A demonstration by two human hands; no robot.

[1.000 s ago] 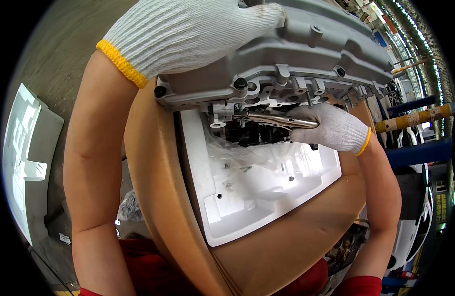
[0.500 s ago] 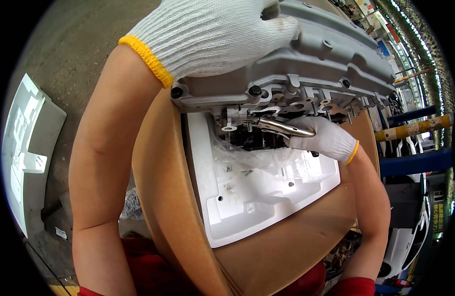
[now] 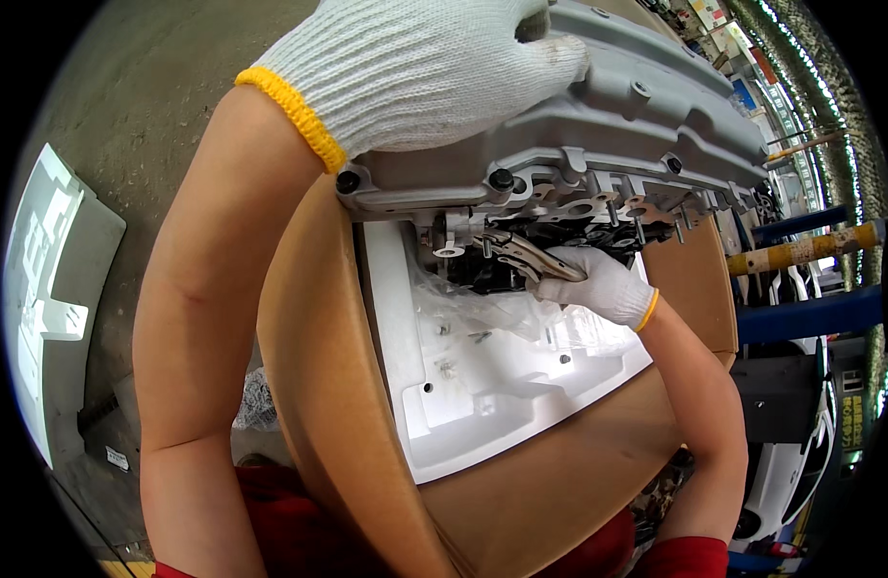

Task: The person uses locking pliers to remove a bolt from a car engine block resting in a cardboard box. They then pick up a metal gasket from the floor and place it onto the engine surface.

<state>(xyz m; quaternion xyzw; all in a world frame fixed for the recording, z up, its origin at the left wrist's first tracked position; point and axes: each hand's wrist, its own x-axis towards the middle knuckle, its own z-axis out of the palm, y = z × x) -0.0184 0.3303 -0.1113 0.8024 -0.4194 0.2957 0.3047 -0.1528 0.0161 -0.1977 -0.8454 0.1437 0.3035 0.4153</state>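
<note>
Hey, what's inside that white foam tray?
In the tray I can see crumpled clear plastic and a few specks, too small to identify. The engine and right hand cover the tray's far side, so whatever lies there can't be seen.

A silver engine spans the top of a brown box, closing off the far side. The left hand covers its near left part. Below the engine's edge, jutting studs narrow the gap, and the right hand, holding pliers, fills the middle. Plastic wrap lies just under the pliers. Nearer the wearer, the white tray leaves open room from above; the box's left wall and right forearm border it.
</note>
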